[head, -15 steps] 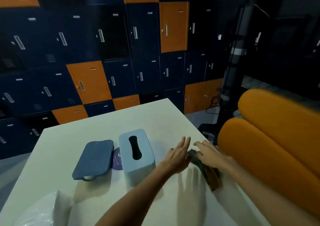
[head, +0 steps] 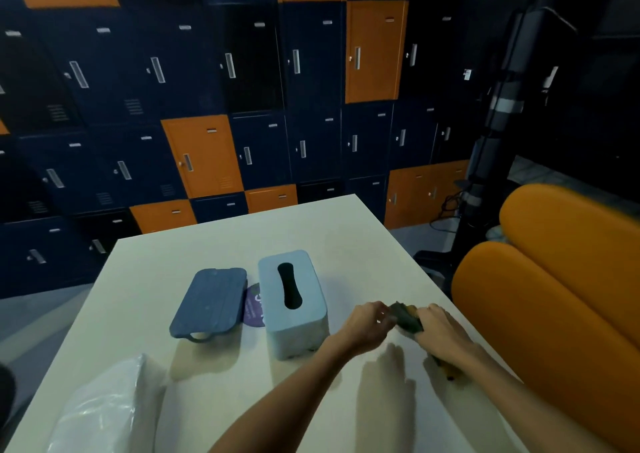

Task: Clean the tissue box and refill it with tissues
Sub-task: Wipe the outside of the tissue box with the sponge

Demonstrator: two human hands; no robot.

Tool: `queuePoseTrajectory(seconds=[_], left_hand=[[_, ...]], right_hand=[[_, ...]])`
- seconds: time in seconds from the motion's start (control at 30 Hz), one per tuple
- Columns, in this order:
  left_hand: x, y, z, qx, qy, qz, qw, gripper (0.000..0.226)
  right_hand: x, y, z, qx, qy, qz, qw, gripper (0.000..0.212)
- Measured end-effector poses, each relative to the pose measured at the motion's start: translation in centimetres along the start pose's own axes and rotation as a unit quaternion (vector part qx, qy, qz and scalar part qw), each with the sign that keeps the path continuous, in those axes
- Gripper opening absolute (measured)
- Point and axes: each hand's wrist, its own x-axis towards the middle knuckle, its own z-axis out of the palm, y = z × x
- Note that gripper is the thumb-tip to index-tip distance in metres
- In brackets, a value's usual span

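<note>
Since the earlier frame the left hand (head: 367,324) had closed: its fingers, straight and spread before, were now curled and pinching the left end of the cloth (head: 406,318). The right hand (head: 439,331) had drawn in over the cloth's other end.

At the near left corner of the table (head: 242,237) lay a white pack (head: 100,411) wrapped in clear plastic, partly cut off by the frame's lower edge. Further in, a dark blue lid (head: 209,302) lay flat with a loop at its near edge. Just right of it a round purple sticker (head: 254,305) showed on the tabletop, tucked between the lid and the tissue box (head: 294,314).

The tissue box, pale blue, stood upright near the middle of the table with its dark slot facing up. It was apart from both hands, just left of the left hand.

The cloth was dark with a yellowish patch, bunched between the two hands just above the table near its right edge. The right hand gripped it with fingers curled over the top, and a further bit of cloth showed below that wrist.

An orange sofa (head: 554,296) sat to the right of the table, a black stand (head: 498,116) rose behind it, and blue and orange lockers (head: 204,154) filled the back wall.
</note>
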Motion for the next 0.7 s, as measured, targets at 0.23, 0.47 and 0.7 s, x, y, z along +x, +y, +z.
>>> queuePoseTrajectory(seconds=[0.23, 0.47, 0.7], left_hand=[[-1.3, 1.5, -2.3, -0.314, -0.031, -0.111, 0.942, 0.048], [-1.1, 2.7, -7.2, -0.519, 0.066, -0.093, 0.847, 0.04], [-1.2, 0.5, -12.4, -0.508, 0.153, -0.068, 0.845, 0.015]], right_hand=[[-0.1, -4.1, -4.5, 0.22, 0.088, -0.044, 0.971, 0.011], [-0.1, -9.5, -8.6, 0.351, 0.045, -0.145, 0.924, 0.02], [1.9, -14.1, -9.6, 0.366, 0.035, -0.211, 0.906, 0.041]])
